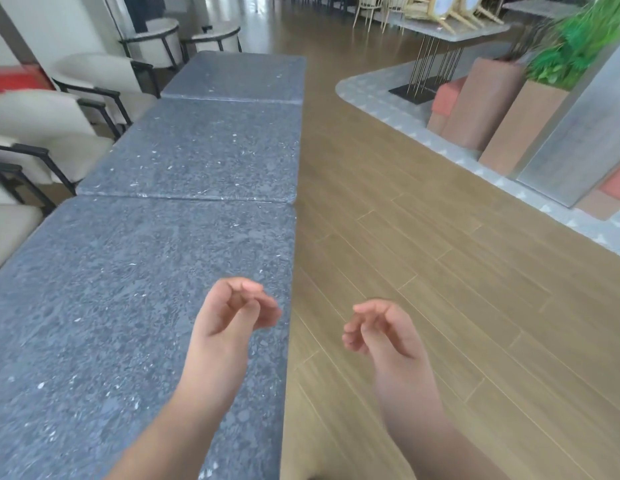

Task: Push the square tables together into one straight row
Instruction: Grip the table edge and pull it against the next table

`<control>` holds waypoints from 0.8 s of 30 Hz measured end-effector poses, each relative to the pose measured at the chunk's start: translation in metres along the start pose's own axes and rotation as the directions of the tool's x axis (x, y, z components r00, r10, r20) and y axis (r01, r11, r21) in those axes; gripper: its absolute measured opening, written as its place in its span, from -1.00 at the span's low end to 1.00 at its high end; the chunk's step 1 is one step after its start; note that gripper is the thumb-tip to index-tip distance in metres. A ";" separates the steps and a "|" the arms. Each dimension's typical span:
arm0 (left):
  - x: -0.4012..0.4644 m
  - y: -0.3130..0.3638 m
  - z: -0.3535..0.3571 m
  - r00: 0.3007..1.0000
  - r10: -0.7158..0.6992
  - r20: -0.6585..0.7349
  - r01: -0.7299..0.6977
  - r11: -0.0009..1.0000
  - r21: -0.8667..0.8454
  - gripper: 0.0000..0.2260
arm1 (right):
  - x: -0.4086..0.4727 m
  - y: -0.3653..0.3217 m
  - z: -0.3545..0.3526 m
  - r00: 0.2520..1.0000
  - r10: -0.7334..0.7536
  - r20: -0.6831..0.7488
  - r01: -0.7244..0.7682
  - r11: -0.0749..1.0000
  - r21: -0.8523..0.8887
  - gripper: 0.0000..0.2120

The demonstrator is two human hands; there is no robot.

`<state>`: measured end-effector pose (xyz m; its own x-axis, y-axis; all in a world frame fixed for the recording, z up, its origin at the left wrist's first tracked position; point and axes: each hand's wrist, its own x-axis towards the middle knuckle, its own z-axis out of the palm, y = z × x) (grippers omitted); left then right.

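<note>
Three square tables with dark grey speckled stone tops stand edge to edge in a row that runs away from me. The nearest table (pixel 111 323) fills the lower left, the middle table (pixel 197 150) touches its far edge, and the far table (pixel 239 76) touches that one. Their right edges line up closely. My left hand (pixel 232 313) hovers over the nearest table's right side, fingers loosely curled, holding nothing. My right hand (pixel 381 332) hangs over the wooden floor to the right of the table, fingers loosely curled and apart, holding nothing.
Cream armchairs with black frames (pixel 59 123) line the left side of the row. Wooden floor (pixel 440 271) stretches along the right. A raised grey platform (pixel 370 95) at the right carries terracotta planters (pixel 516 133) with green plants and a grey pillar (pixel 585 140).
</note>
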<state>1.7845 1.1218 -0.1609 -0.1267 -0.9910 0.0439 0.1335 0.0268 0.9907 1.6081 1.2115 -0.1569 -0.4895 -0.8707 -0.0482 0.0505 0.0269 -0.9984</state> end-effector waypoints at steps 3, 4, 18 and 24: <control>-0.004 0.000 0.012 0.999 0.000 -0.051 0.001 1.000 0.015 -0.85 | 0.013 -0.001 -0.023 1.000 0.009 0.030 -0.009 1.000 -0.014 -0.64; -0.006 -0.001 0.017 0.997 0.000 -0.076 0.001 1.000 0.014 -0.84 | 0.017 -0.001 -0.030 0.999 0.006 0.050 -0.005 1.000 -0.021 -0.65; -0.093 0.020 -0.013 0.925 0.092 -0.370 -0.068 0.995 0.078 -0.77 | 0.015 -0.008 -0.007 0.891 -0.147 0.429 0.115 0.988 0.099 -0.82; -0.161 0.039 -0.109 0.828 0.166 -0.536 -0.125 0.986 0.111 -0.80 | -0.053 -0.006 0.076 0.763 -0.186 0.619 0.110 0.981 0.159 -0.84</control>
<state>1.9173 1.2684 -0.1434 0.4439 -0.8864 0.1313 0.0384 0.1653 0.9855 1.6994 1.2199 -0.1456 0.1558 -0.9735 0.1675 0.1342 -0.1472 -0.9800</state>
